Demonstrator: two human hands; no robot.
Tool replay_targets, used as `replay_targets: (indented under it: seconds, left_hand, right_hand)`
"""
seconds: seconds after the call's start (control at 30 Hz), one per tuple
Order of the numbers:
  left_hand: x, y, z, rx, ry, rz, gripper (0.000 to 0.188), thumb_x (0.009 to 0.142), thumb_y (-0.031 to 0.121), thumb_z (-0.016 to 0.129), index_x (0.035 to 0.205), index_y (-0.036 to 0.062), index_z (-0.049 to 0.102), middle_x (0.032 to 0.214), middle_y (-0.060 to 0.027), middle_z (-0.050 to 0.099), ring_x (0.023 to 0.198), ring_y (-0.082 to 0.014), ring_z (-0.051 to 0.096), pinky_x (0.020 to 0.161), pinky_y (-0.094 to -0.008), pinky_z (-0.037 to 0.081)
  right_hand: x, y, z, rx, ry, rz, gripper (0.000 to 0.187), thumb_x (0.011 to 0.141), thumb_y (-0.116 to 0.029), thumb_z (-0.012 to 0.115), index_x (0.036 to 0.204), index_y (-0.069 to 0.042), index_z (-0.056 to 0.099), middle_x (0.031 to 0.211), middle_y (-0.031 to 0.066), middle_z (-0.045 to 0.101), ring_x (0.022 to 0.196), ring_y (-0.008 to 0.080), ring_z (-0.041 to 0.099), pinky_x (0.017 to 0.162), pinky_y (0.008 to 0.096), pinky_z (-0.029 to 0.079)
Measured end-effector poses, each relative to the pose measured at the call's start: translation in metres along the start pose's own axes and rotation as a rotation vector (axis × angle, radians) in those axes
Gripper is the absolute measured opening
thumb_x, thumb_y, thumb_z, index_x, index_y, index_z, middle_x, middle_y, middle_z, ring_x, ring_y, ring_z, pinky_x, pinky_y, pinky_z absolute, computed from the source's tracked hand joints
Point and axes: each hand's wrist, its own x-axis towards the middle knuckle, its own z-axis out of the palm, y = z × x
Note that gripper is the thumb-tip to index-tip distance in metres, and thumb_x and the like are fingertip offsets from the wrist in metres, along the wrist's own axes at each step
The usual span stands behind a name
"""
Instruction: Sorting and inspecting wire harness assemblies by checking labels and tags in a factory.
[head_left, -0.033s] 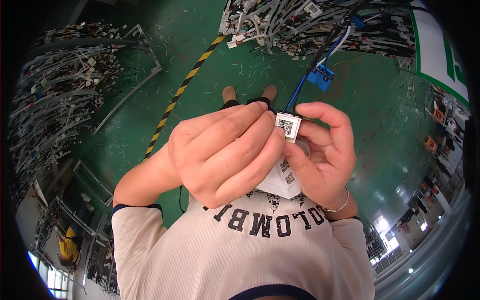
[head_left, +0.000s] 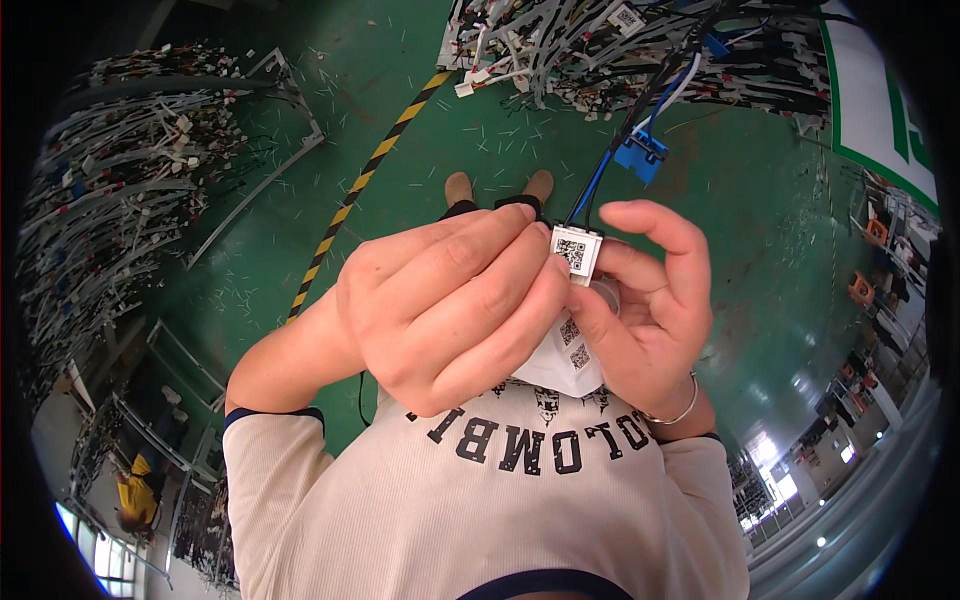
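A white wire connector (head_left: 590,240) with a square coded label on its face sits between my hands, at chest height. My left hand (head_left: 450,300) is closed, its thumb and fingertips pinching the connector's left side. My right hand (head_left: 655,300) curls around a white roll of coded labels (head_left: 570,365), partly hidden by the fingers. Its thumb and a fingertip reach the connector's right edge, while the index finger is raised. Black and blue wires (head_left: 600,175) run up from the connector, and a blue connector (head_left: 641,157) hangs beside them.
Dense bundles of wire harnesses (head_left: 560,55) hang ahead, and more hang on a metal rack (head_left: 130,170) at the left. Black-and-yellow tape (head_left: 370,170) crosses the green floor, which is littered with thin white scraps. A person in yellow (head_left: 137,495) is at the lower left.
My right index fingertip has lifted slightly away from the wires above the connector. The rest of both hands and the connector look the same.
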Motion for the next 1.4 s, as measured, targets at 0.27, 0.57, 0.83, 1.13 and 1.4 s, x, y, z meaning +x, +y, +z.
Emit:
replay_targets:
  seconds: [0.27,0.57,0.83,1.13,1.4]
  left_hand:
    - [0.011,-0.005,-0.005,0.016,-0.014,0.057,0.024,0.067,0.002,0.069,0.088,-0.0103,0.066,0.086,-0.0203,0.067,0.080,-0.0320,0.069,0.069,-0.0350,0.060]
    - [0.022,-0.026,-0.001,-0.235,0.110,-0.304,0.025,0.070,-0.004,0.062,0.095,-0.0031,0.067,0.091,-0.0149,0.068,0.075,-0.0274,0.068,0.066,-0.0345,0.056]
    - [0.053,-0.134,0.019,-0.121,0.540,-0.757,0.026,0.084,0.004,0.065,0.109,0.0076,0.068,0.101,-0.0110,0.064,0.090,-0.0220,0.063,0.075,-0.0334,0.052]
    - [0.040,-0.127,-0.021,-0.730,0.289,-1.133,0.016,0.086,0.014,0.074,0.092,0.0006,0.068,0.072,-0.0002,0.064,0.057,-0.0053,0.056,0.050,-0.0204,0.041]
    - [0.034,-0.074,-0.020,-1.162,0.159,-1.197,0.017,0.089,0.013,0.071,0.098,-0.0005,0.066,0.077,-0.0031,0.066,0.060,-0.0084,0.062,0.050,-0.0209,0.046]
  right_hand:
    - [0.008,-0.008,-0.002,-0.140,0.025,-0.134,0.030,0.082,0.010,0.070,0.110,0.003,0.066,0.099,0.0123,0.071,0.081,0.0140,0.069,0.069,0.0237,0.056]
    - [0.005,0.002,-0.018,-0.178,0.164,-0.116,0.017,0.089,0.007,0.065,0.106,0.008,0.065,0.101,0.0157,0.072,0.086,0.0137,0.068,0.073,0.0246,0.055]
    - [0.023,0.054,-0.037,-0.286,0.238,-0.098,0.024,0.091,0.004,0.063,0.115,0.004,0.067,0.103,0.0100,0.072,0.084,0.0069,0.063,0.072,0.0189,0.049]
    - [0.027,0.041,-0.020,0.046,0.080,0.099,0.026,0.088,0.003,0.065,0.113,-0.001,0.057,0.124,0.0163,0.062,0.093,0.0114,0.062,0.081,0.0248,0.050]
    - [0.047,-0.004,0.007,0.213,-0.334,0.068,0.029,0.084,0.001,0.069,0.112,-0.003,0.073,0.142,0.0274,0.048,0.128,0.0215,0.052,0.087,0.0268,0.050]
